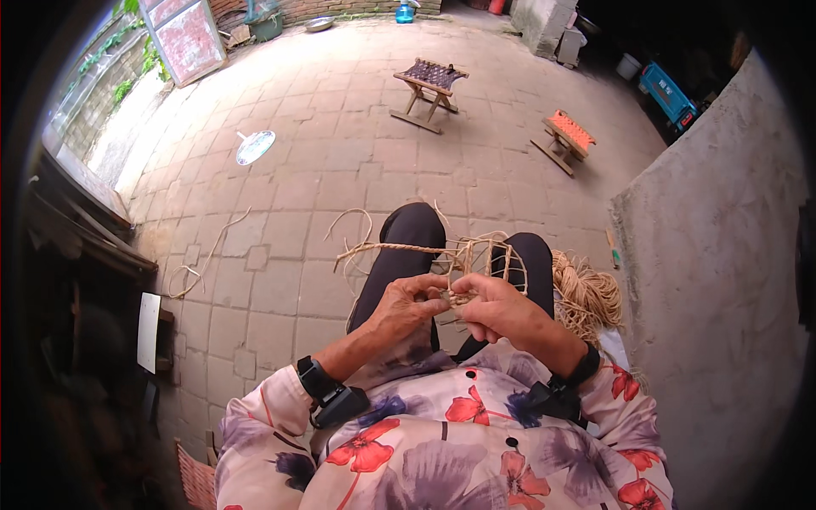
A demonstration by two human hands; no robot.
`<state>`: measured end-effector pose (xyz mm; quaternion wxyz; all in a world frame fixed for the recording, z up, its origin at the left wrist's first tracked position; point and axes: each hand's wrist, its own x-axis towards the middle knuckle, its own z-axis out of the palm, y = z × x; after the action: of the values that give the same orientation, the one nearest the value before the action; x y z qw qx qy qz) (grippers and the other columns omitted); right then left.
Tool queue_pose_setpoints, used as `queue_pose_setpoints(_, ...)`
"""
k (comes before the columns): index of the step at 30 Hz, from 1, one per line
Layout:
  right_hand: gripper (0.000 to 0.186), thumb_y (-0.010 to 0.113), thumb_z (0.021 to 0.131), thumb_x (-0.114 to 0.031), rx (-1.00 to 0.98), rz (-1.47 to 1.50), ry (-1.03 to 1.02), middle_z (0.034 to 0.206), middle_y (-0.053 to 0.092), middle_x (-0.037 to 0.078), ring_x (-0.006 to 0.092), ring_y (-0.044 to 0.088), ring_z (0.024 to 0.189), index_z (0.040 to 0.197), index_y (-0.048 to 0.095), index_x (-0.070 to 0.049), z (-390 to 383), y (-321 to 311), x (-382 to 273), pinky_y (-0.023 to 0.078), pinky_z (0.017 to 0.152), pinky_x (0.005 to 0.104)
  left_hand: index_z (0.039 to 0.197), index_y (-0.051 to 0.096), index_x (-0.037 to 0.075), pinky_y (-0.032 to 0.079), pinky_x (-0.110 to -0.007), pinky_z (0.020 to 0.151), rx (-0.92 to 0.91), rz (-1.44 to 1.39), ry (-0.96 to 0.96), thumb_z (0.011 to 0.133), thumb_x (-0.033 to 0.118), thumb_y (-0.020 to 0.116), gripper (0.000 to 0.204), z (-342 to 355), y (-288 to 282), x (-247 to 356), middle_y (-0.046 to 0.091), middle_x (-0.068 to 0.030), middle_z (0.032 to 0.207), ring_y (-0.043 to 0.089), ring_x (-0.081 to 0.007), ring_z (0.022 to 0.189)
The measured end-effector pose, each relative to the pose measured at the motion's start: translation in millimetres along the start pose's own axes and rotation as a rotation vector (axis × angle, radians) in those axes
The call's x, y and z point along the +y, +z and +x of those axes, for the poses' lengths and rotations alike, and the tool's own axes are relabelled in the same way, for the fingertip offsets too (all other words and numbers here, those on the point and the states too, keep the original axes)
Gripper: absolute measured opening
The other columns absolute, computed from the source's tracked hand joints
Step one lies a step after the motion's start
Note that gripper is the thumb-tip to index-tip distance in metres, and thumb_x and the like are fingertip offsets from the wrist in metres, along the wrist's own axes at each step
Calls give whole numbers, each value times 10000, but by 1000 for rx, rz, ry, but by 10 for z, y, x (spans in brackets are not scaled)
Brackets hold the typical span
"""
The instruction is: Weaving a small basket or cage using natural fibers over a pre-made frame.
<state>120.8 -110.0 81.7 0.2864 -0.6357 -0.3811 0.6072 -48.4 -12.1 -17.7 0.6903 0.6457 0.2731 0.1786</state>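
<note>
Paved courtyard ground (323, 170) spreads around a seated person (442, 463), seen from above. At the centre, the left hand (408, 303) and right hand (506, 312) have thumbs and fingertips drawn narrow, pinching the near edge of an openwork cord piece (465, 255) — which strand each holds is too small to tell. That piece sits above the lap, about the knees. The work looks to be at a weaving or tying step along its edge; the next move seems to call for one hand steadying the crossing while the other draws a strand snug. Left of the cord piece, a thick twisted cord (395, 246) juts over the left knee (416, 223), with looser ends (353, 211) curling nearby — these could snag. Right of it, a coil of cord (588, 293) lies near a grey wall (722, 229), likely limiting elbow room. Well left of it, a stray cord (201, 274) lies on the paving; well ahead stand a dark-topped stool (432, 75) and an orange-topped stool (571, 130).
</note>
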Motion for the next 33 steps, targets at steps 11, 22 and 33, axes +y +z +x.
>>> queue_pose_setpoints(11, 425, 546, 876, -121, 10, -113, -187, 663, 596, 43, 96, 547, 524, 1271, 513, 31, 30, -33, 218, 425, 479, 255, 873, 634, 53, 492, -415, 670, 132, 606, 296, 744, 164, 681, 177, 39, 56, 93, 568, -122, 861, 606, -326, 791)
queue_pose_setpoints(22, 408, 535, 867, -87, 69, -273, -130, 600, 580, 45, 106, 557, 545, 1256, 529, 37, 57, 32, 107, 451, 524, 290, 846, 620, 37, 500, -398, 633, 265, 897, 639, 731, 110, 697, 157, 17, 98, 72, 554, -104, 798, 602, -301, 722)
queue_pose_setpoints(33, 186, 579, 942, -112, 283, -54, -366, 655, 600, -10, 32, 512, 546, 1062, 657, 6, 2, -117, 110, 408, 485, 210, 719, 562, 110, 277, -210, 482, -39, -87, -81, 999, 381, 553, 389, -32, -527, 570, 515, 40, 668, 348, -20, 540)
